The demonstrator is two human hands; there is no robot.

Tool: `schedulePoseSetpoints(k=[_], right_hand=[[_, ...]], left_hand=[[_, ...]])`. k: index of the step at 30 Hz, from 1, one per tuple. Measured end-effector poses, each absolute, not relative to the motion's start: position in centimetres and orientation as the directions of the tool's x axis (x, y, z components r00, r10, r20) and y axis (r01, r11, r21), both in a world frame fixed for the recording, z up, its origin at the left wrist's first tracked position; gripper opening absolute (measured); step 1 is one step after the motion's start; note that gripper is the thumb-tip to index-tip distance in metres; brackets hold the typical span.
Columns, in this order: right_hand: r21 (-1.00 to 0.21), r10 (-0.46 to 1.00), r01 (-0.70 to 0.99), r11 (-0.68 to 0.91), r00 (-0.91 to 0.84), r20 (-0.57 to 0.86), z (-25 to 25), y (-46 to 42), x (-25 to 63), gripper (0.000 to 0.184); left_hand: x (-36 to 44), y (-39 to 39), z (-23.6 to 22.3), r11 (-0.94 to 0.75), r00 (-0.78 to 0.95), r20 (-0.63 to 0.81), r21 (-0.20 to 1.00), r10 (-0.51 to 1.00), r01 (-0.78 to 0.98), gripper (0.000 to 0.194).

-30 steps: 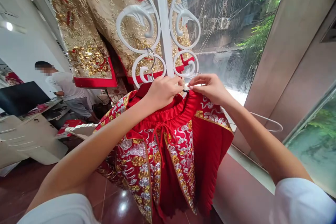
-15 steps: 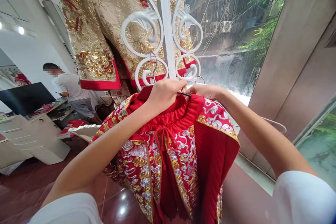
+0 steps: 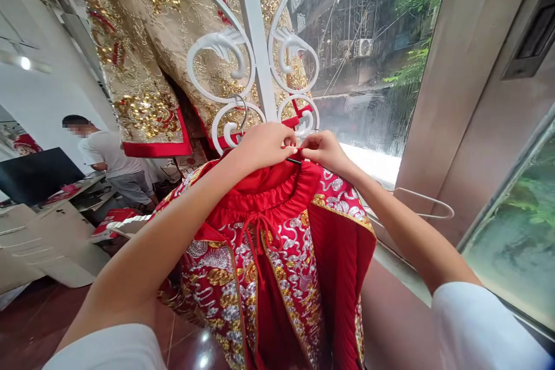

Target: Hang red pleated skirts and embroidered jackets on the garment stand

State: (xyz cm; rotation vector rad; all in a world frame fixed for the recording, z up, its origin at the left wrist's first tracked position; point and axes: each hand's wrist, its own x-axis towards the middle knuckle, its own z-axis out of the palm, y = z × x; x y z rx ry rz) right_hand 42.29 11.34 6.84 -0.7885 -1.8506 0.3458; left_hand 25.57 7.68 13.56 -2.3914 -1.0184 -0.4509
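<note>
A red skirt (image 3: 225,269) with silver and gold embroidery and a gathered waistband with drawstring ties hangs in front of me. My left hand (image 3: 260,147) pinches its waistband at the top, and my right hand (image 3: 323,150) pinches the same edge close by. A thin black hanger bar (image 3: 293,161) shows between my fingers, and a metal hanger hook (image 3: 241,113) rises from behind my left hand to a white scrolled metal stand (image 3: 221,52). Most of the hanger is hidden by my hands and the fabric.
A gold-embroidered gown with red trim (image 3: 143,46) hangs behind the stand. A white wire hanger (image 3: 422,201) sits by the window (image 3: 368,98) on the right. A person in a white shirt (image 3: 108,156) stands at the left near a desk with a monitor (image 3: 39,170).
My hands have moved closer together along the waistband, the right hand shifting left. The view has also shifted slightly.
</note>
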Motion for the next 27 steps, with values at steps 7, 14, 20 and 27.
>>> schedulePoseSetpoints(k=[7,14,20,27], right_hand=[[-0.552,0.639,0.358,0.753,-0.197,0.744,6.8,10.8,42.6,0.009],[-0.862,0.796,0.073,0.501,-0.429,0.426,6.6,10.9,44.1,0.02],[-0.968,0.73,0.005,0.252,-0.657,0.187,6.4,11.3,44.5,0.024],[-0.95,0.715,0.052,0.309,-0.671,0.196,6.6,11.1,44.0,0.027]], left_hand=[[28.4,8.9,14.6,-0.529,0.675,0.269,-0.452,0.688,0.719,0.016],[26.8,9.8,12.8,-0.66,0.673,0.473,-0.226,0.569,0.717,0.017],[26.6,9.1,12.9,-0.716,0.521,0.675,0.015,0.522,0.698,0.018],[26.6,8.8,12.7,-0.729,0.523,0.69,0.01,0.501,0.685,0.019]])
